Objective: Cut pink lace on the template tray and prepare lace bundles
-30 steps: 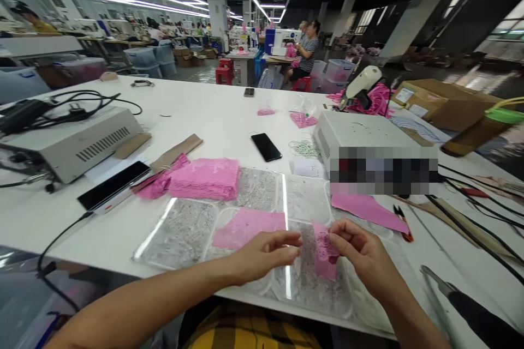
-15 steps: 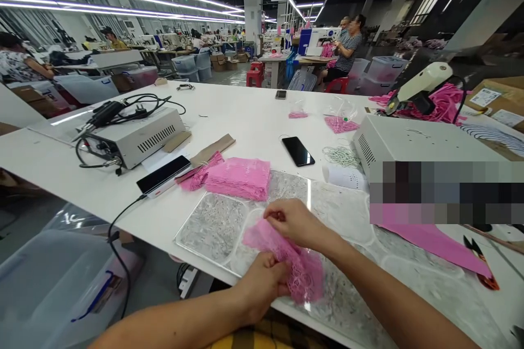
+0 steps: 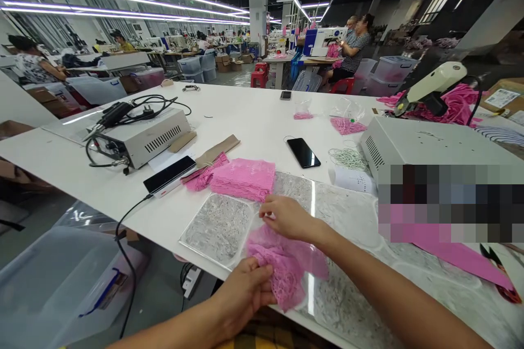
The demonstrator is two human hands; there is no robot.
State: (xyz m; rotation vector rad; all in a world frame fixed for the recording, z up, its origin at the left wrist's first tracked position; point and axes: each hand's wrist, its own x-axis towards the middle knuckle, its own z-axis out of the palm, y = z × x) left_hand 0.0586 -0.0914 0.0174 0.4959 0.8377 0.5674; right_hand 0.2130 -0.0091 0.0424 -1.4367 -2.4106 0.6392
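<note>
A crumpled piece of thin pink lace fabric [image 3: 282,270] lies over the grey marbled mat at the table's near edge. My left hand [image 3: 248,286] grips its lower left side, thumb on top and fingers beneath. At the fabric's far edge, my right hand [image 3: 286,218] is closed in a pinch, with the sheer part bunched just under the fingertips. Just beyond the right hand sits a neat stack of pink lace pieces [image 3: 245,179]. Another gathered pink strip [image 3: 207,174] rests at the stack's left.
Left on the table are a grey control box [image 3: 153,139] with cables and a phone on a charger [image 3: 169,174]. A black phone [image 3: 303,152] lies mid-table. To the right stand a larger grey box [image 3: 434,139] and scissors [image 3: 497,267]. A plastic bin [image 3: 53,278] is below left.
The pink lace fabric has been turned and bunched, its lace part shifting left. My left hand has moved slightly left and opened its grip a little. The view has shifted slightly.
</note>
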